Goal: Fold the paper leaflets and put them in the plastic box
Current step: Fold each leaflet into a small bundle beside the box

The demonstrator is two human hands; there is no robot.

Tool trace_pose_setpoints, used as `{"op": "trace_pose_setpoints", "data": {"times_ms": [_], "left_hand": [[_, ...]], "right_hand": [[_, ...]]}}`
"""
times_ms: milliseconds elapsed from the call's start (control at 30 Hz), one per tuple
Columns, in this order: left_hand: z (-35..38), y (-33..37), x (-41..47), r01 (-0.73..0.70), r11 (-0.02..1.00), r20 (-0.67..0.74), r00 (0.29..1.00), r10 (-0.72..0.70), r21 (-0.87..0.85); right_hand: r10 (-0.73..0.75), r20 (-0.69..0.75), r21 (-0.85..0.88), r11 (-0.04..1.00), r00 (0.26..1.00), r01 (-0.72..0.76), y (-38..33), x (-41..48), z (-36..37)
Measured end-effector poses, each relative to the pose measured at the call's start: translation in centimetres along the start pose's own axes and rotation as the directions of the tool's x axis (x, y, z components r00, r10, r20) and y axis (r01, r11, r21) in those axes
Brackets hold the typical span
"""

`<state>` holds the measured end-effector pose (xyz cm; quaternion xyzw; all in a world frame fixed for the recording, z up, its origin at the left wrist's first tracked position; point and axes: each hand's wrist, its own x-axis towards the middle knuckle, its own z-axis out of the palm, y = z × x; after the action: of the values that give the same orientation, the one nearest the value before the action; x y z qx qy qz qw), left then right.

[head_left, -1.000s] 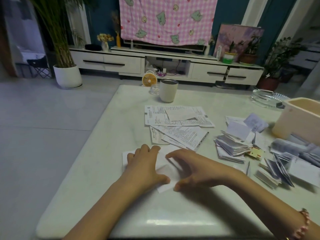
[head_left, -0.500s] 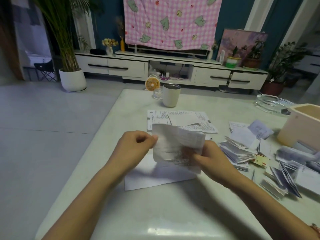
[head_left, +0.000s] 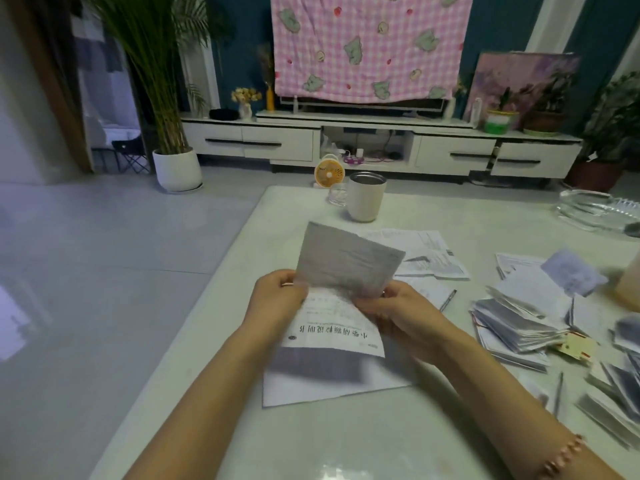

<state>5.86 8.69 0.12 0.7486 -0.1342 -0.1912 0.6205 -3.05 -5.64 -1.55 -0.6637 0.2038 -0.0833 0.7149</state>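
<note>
I hold a printed paper leaflet point(head_left: 346, 268) in the air above the table, bent across its middle so the top half stands up and the lower printed half hangs toward me. My left hand point(head_left: 277, 299) pinches its left edge. My right hand point(head_left: 398, 313) grips its right edge. A white sheet point(head_left: 329, 379) lies flat on the table under my hands. Unfolded leaflets point(head_left: 426, 254) lie further back. A pile of folded leaflets point(head_left: 519, 320) sits to the right. The beige plastic box point(head_left: 630, 289) shows only at the right edge.
A cream cup point(head_left: 366, 199) and a small glass point(head_left: 337, 195) stand at the table's far side. A clear glass dish point(head_left: 595, 209) is at the far right. More folded papers point(head_left: 609, 396) spread along the right side. The table's left edge point(head_left: 221, 271) drops to the tiled floor.
My hands were pressing a sheet flat on the table; since then they lifted a leaflet and raised it higher, opening it so the upper half stands up. The view moved closer.
</note>
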Motion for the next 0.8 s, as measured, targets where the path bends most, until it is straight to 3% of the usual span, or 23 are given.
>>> {"op": "trace_pose_setpoints", "data": {"times_ms": [100, 200, 267, 400, 500, 633, 800], "left_hand": [[0.5, 0.8, 0.9, 0.244, 0.934, 0.060, 0.970, -0.236, -0.262], [0.8, 1.6, 2.2, 0.404, 0.890, 0.235, 0.905, -0.355, -0.210], [1.4, 1.9, 2.8, 0.345, 0.934, 0.258, 0.914, -0.313, -0.088], [1.9, 2.5, 3.4, 0.058, 0.969, 0.177, 0.979, -0.103, 0.241], [2.5, 3.4, 3.8, -0.030, 0.956, 0.187, 0.982, -0.027, 0.292], [4.3, 3.9, 3.5, -0.103, 0.943, 0.288, 0.958, 0.007, 0.318], [4.3, 3.0, 3.3, -0.199, 0.905, 0.267, 0.958, 0.099, 0.377]], "right_hand": [[-0.055, -0.019, -0.032, 0.998, 0.998, 0.054, -0.1, 0.7, -0.1], [-0.101, -0.054, -0.083, 0.992, 0.993, 0.097, 0.6, 0.5, -0.4], [-0.138, -0.058, -0.078, 0.988, 0.989, 0.134, 0.8, 0.2, -0.6], [-0.127, 0.026, -0.075, 0.989, 0.992, 0.129, -0.6, -0.4, -2.4], [-0.140, -0.046, 0.002, 0.990, 0.989, 0.141, -1.0, -0.5, -3.3], [-0.237, -0.218, -0.120, 0.969, 0.947, 0.215, -0.1, -0.1, -3.3], [-0.291, -0.113, -0.201, 0.943, 0.950, 0.265, 0.3, -0.2, -3.1]]}}
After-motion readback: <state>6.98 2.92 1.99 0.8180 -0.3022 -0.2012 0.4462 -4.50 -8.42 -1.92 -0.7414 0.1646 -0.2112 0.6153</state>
